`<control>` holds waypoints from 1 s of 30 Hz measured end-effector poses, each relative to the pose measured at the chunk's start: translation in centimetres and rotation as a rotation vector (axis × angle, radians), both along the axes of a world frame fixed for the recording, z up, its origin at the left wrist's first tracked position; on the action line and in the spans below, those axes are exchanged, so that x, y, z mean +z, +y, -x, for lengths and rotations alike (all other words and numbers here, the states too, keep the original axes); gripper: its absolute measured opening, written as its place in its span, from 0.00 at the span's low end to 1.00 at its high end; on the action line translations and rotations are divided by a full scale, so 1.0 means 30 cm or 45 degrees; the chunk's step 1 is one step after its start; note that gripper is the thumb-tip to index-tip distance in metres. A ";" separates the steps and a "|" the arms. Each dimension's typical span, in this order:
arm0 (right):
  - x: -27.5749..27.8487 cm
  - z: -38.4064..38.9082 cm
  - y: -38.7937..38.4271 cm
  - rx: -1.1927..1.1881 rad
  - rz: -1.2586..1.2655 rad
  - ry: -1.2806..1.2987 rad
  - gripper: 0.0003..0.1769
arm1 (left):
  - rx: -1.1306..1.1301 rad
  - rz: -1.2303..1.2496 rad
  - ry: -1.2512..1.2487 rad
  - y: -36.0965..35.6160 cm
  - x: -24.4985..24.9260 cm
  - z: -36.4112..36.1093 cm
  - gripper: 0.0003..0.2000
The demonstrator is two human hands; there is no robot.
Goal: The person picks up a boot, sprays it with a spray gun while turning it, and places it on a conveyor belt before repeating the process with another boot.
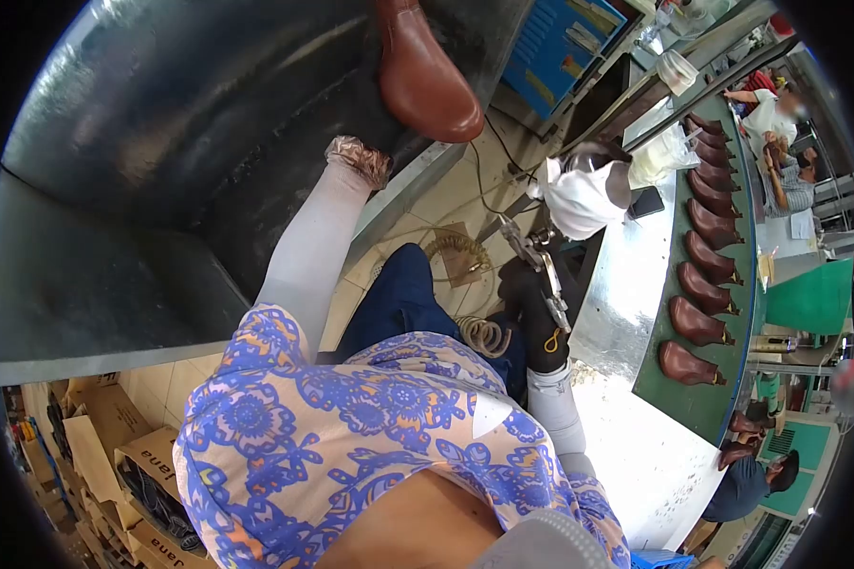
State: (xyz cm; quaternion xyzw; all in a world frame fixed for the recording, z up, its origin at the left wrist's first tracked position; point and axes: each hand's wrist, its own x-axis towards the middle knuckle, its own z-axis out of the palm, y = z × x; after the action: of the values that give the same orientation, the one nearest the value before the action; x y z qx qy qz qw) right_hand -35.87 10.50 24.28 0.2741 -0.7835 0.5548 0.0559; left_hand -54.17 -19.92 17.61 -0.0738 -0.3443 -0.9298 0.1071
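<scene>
A glossy reddish-brown leather boot is at the top of the view, toe pointing down and right, its upper part cut off by the frame. Just below and left of it, my left arm ends in a crumpled brown cuff. Beyond that cuff my left hand is lost against the dark booth and the boot, so its fingers do not show. My right hand, in a black glove, is closed around a silver spray gun. A white cloth-wrapped cup is at the gun's upper end.
The dark booth has a metal rim along its front. Brown boots stand in a row on a green-topped table. A coiled hose hangs by my legs. Cardboard boxes lie lower left. Other people are at the right.
</scene>
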 end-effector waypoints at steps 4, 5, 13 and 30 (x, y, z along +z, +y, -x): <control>0.023 0.005 -0.014 -0.211 -0.179 0.270 0.09 | -0.021 -0.094 0.155 0.080 0.097 -0.065 0.22; 0.074 0.002 -0.002 -0.167 -0.148 0.231 0.09 | -0.010 -0.093 0.164 0.085 0.105 -0.066 0.22; 0.078 -0.097 0.027 -0.094 0.266 -0.553 0.10 | 0.102 -0.013 0.240 0.101 0.136 -0.070 0.23; 0.003 -0.078 0.023 -0.516 -0.378 0.030 0.27 | 0.228 -0.405 0.282 0.255 0.271 -0.150 0.27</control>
State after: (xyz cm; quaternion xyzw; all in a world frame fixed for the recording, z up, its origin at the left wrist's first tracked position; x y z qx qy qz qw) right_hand -33.54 11.19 24.35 0.1232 -0.8946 0.4081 0.1341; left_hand -49.66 -12.25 25.73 -0.1270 -0.1844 -0.9454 0.2369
